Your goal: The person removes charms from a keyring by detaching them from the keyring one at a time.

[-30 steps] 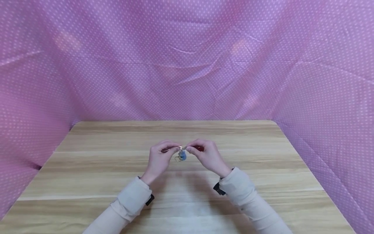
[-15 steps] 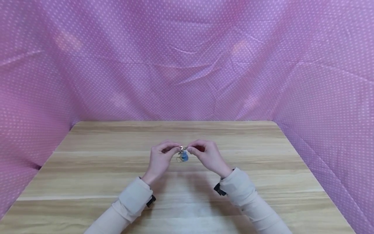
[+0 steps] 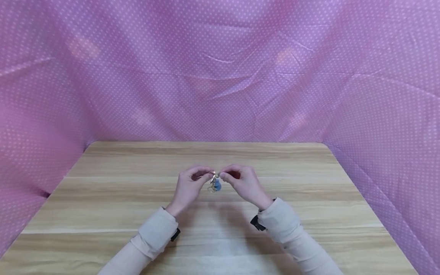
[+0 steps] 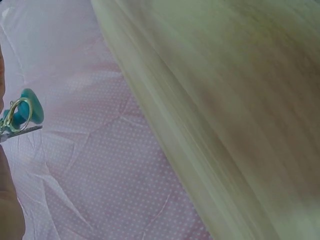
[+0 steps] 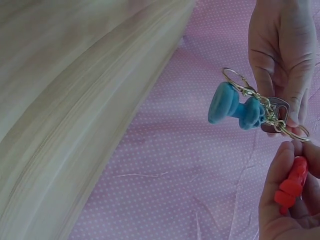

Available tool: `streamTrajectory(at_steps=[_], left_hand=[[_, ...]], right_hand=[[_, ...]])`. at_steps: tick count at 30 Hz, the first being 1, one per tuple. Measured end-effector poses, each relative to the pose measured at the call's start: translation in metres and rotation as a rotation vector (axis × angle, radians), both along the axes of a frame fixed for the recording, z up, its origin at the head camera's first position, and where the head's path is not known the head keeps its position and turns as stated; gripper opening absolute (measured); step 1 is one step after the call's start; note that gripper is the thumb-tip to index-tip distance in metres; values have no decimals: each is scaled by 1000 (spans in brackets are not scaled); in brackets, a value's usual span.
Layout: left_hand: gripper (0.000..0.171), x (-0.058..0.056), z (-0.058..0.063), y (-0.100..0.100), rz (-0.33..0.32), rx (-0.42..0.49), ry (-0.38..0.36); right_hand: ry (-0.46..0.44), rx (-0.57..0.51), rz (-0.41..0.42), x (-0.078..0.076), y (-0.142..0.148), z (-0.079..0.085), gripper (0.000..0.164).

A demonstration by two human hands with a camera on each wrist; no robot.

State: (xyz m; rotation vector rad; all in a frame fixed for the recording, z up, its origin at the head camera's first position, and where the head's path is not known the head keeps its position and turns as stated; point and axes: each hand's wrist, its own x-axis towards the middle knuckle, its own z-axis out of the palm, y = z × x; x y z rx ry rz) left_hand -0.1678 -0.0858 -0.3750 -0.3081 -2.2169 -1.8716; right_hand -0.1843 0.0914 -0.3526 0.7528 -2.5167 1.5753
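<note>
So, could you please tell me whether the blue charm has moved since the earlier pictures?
Yes, slightly: in the head view, the blue charm has shifted down the picture against the wooden table.

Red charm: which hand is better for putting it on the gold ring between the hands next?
Probably the right hand: the red charm rests in its curled fingers, close to the gold ring. The left hand seems busy pinching that ring.
</note>
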Motion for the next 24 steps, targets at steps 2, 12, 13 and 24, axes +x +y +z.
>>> streamTrajectory(at_steps=[2, 12, 13, 24], left_hand=[[17, -1, 1, 0, -13, -47, 20], [15, 3, 5, 2, -8, -214, 128], [15, 3, 6, 2, -4, -221, 137], [11, 18, 23, 3, 15, -197, 162]], right_hand=[[0, 3, -7, 0, 0, 0, 8], [-17, 26, -1, -2, 3, -3, 8], [-18, 30, 2, -2, 3, -3, 8], [-52, 85, 46, 1, 5, 2, 9]])
